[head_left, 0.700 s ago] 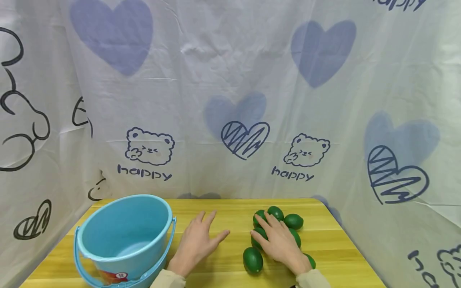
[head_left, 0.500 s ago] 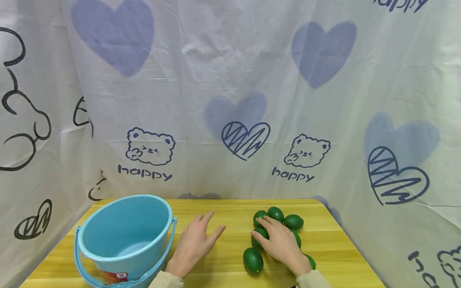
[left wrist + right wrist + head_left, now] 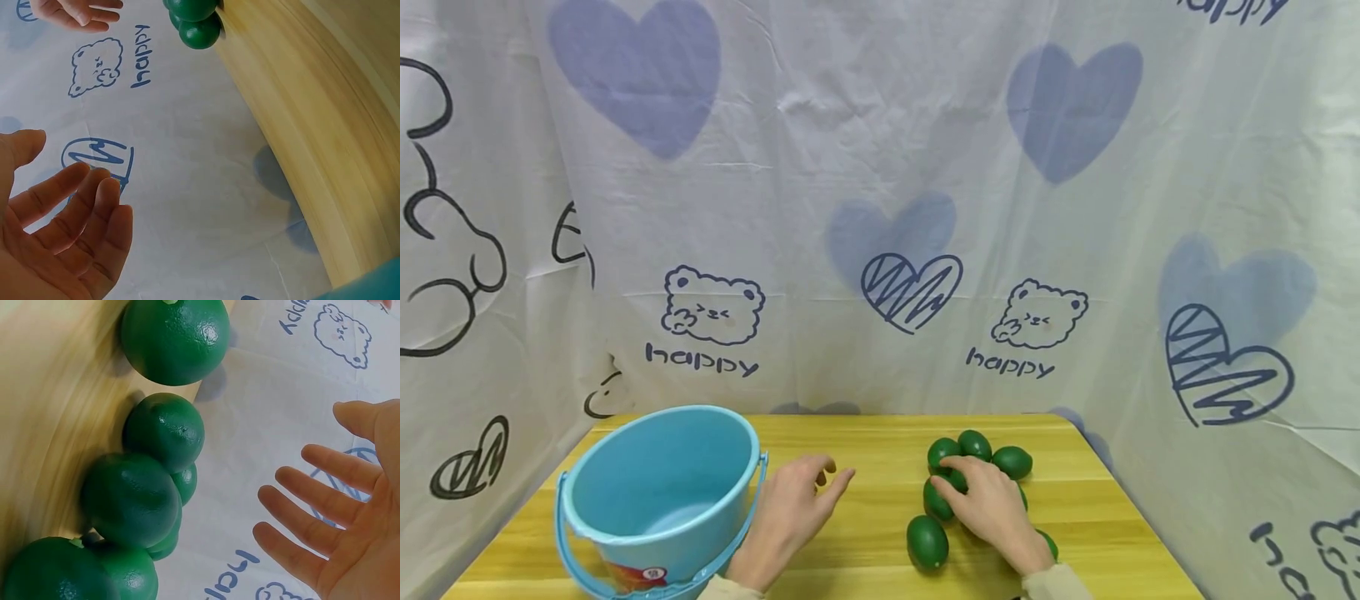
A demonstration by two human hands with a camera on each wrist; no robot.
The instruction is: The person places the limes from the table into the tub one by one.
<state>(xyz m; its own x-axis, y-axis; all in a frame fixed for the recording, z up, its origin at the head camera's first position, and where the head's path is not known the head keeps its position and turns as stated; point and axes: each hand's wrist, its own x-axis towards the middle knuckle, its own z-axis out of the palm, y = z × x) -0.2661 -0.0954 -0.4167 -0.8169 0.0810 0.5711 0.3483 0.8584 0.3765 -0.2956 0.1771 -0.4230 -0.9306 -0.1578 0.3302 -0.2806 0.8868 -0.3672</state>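
Left hand [image 3: 793, 508]: raised at the lower middle of the head view, just right of the blue bucket [image 3: 658, 454]; loosely bent at the fingers, holding nothing.
Right hand [image 3: 991, 507]: poised over the green fruits [image 3: 1012, 462] at the lower right; slightly bent, with thumb and fingers parted, gripping none; set off by a gap in the right wrist view, so probably not touching.
Spacing of hands: well apart, one by the bucket and one by the fruits; likely spread so as to keep both within reach.
Fruits: lying loose on the desk [image 3: 865, 442], mostly bunched together; being round and smooth, probably steadier from leaning on one another; impossible to count, with some covered by the right hand.
Nearest fruit [image 3: 927, 544]: lying just beside the bunch, at its lower left; possibly easier to pick up singly for that.
Bucket: standing upright at the lower left, mouth up, well apart from the fruits; likely set aside to leave working room between.
Handle [image 3: 567, 552]: hanging down on the near side; as placed, leaving the bucket's mouth unobstructed.
Patterned cloth [image 3: 880, 133]: hung behind and beside the desk; perhaps for a plain screen around the work.
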